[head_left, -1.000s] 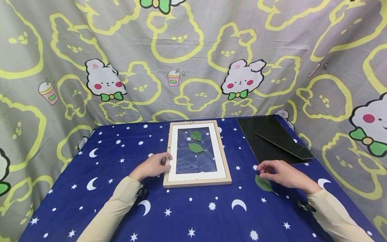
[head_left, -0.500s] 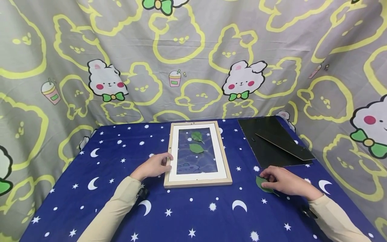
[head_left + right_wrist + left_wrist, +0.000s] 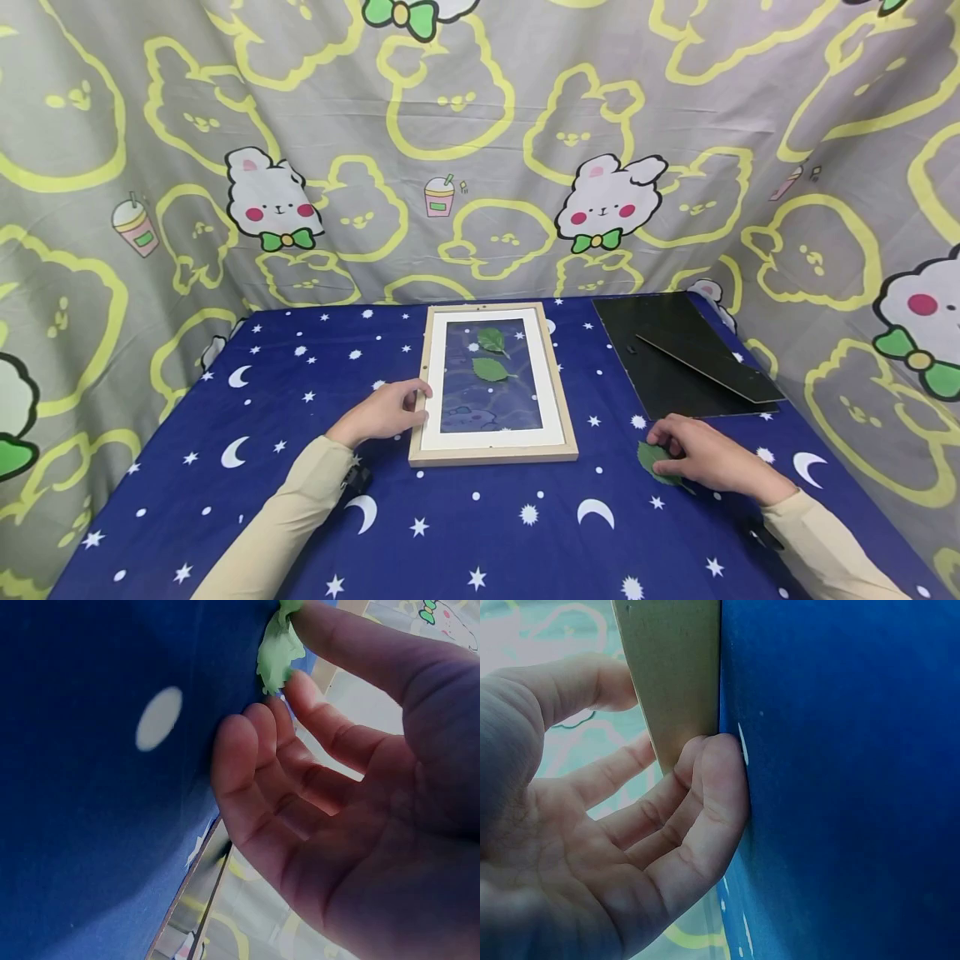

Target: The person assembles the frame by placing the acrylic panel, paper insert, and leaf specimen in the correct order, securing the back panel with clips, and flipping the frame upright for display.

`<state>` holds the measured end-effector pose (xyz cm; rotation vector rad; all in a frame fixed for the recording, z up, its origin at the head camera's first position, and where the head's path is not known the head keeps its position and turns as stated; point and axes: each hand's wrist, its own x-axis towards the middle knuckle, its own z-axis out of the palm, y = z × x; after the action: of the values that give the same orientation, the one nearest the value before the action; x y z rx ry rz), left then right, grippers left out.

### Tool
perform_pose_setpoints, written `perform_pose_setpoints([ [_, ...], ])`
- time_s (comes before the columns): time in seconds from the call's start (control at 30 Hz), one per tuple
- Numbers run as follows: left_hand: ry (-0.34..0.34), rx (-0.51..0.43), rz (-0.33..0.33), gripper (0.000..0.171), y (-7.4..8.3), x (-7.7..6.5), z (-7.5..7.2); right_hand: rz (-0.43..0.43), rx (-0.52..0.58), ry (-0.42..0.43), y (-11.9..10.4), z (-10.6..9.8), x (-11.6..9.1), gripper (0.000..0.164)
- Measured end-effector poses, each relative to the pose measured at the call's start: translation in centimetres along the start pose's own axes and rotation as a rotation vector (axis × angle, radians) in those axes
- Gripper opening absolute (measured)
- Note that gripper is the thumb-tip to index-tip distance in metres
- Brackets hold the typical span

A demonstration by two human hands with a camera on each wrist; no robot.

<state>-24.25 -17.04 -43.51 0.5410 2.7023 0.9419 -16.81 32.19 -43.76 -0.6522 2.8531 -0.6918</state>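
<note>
Right hand (image 3: 701, 454) is sitting lower over the loose serrated leaf (image 3: 651, 461) than a second ago; thumb and forefinger are lightly pinching its edges, the other fingers curling close together; left hand (image 3: 378, 410) is gripping the wooden picture frame (image 3: 493, 457), apparently steadying it, thumb and forefinger hooking its rim, remaining fingers pressing together against its side; frame is holding a white mat (image 3: 491, 438); within its opening, beyond the left fingertips, an upper leaf (image 3: 491, 339) and a lower leaf (image 3: 490, 369) are lying; black backing board (image 3: 656, 379) is lying beyond the right fingertips, presumably set aside.

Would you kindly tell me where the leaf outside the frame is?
In the head view, the leaf is right of the wooden frame, at the right hand, just below the black board.
</note>
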Motion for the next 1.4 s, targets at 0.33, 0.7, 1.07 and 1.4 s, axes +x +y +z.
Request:
perform_pose_setpoints([
  [0.33, -0.003, 0.003, -0.011, 0.027, 0.0, 0.1, 0.1, 0.009, 0.029, -0.011, -0.3, 0.1, -0.1, 0.031],
  [0.7, -0.008, -0.004, -0.014, 0.027, 0.1, -0.1, 0.2, -0.002, 0.038, -0.016, -0.5, -0.2, 0.1, 0.024],
  [1.07, -0.007, -0.01, -0.019, 0.027, 0.3, -0.1, 0.2, -0.033, 0.131, -0.02, -1.1, -0.7, 0.2, 0.018],
  [1.4, -0.007, -0.007, -0.009, 0.027, 0.2, -0.1, 0.1, -0.116, 0.065, 0.071, -2.4, -1.2, 1.4, 0.015],
])
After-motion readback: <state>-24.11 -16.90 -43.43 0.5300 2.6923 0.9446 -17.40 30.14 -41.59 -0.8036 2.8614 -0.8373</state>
